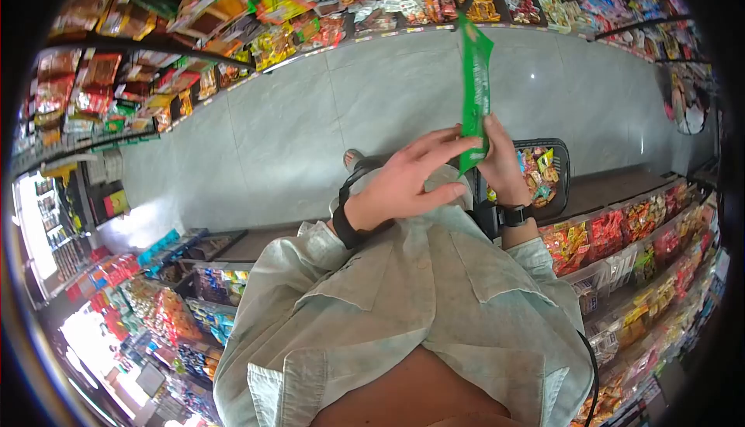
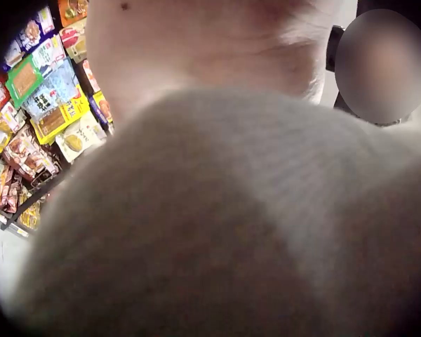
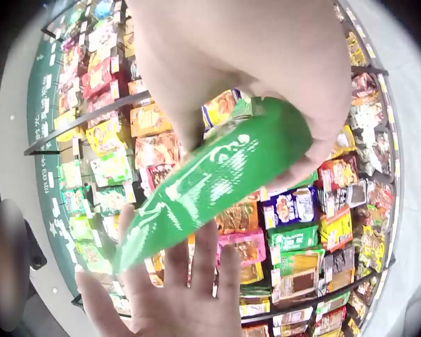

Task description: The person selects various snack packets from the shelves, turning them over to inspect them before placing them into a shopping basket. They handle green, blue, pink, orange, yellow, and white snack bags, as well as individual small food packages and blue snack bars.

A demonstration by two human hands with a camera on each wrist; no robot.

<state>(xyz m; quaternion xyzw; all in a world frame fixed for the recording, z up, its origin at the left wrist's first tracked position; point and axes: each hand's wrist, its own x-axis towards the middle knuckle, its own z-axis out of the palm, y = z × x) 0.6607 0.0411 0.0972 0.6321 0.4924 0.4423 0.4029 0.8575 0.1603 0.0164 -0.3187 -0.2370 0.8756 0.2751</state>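
My right hand point(image 1: 503, 164) grips one end of a slim green snack packet point(image 1: 476, 85) with white lettering, held upright in front of my body. In the right wrist view the packet point(image 3: 196, 189) slants down from that hand point(image 3: 245, 56), its shiny back showing. Its lower end overlaps the fingers of my left hand point(image 3: 168, 302), which are spread. From the head view, the left hand point(image 1: 411, 175) has its fingertips right at the packet's near end, thumb held apart. A blurred sleeve point(image 2: 217, 225) fills most of the left wrist view and hides that hand's fingers.
A black basket point(image 1: 566, 171) with several small colourful packets stands beside my right forearm. Shelves of bagged snacks point(image 1: 279, 46) curve along the far side of the grey tiled floor point(image 1: 310, 101). More snack racks point(image 1: 621, 233) stand close at my right and left.
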